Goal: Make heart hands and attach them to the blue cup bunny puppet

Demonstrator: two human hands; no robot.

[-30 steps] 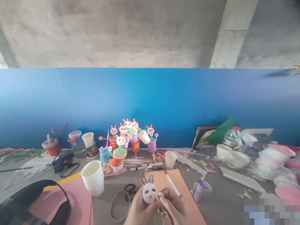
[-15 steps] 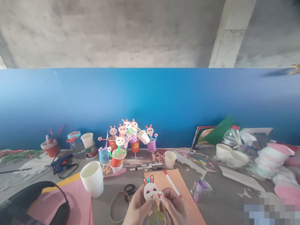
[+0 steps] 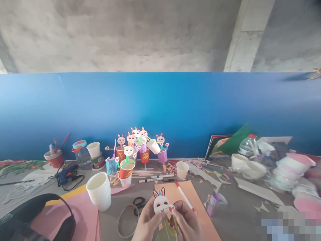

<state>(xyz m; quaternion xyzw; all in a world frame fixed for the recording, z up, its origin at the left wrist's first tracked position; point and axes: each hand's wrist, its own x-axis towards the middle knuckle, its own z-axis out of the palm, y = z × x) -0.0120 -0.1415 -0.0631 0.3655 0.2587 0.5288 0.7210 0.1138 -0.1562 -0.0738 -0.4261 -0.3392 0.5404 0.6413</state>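
Note:
A white paper rabbit head [image 3: 161, 203] with black-edged pink ears and drawn eyes is upright at the bottom centre. My left hand [image 3: 147, 219] grips it from the left, thumb near its chin. My right hand [image 3: 187, 219] pinches a small white paper disc [image 3: 171, 209] with a red heart, beside the rabbit's cheek. A yellow-green strip [image 3: 175, 223] hangs below the disc. Under the head a pale stick and part of a translucent yellowish cup [image 3: 160, 236] show between my hands; the frame edge cuts them off. Orange paper [image 3: 204, 214] lies beneath my hands.
Finished rabbit figures in cups [image 3: 126, 169] stand at the back centre. Stacked white paper cups [image 3: 99, 192] and a tape ring [image 3: 127, 221] are at left, with black scissors [image 3: 138, 202]. A red-capped marker [image 3: 184, 195], a purple glitter bottle [image 3: 213, 204] and paper scraps lie at right.
Both hands keep their hold on the rabbit head and heart disc. Only a very slight shift of the view and the pieces shows.

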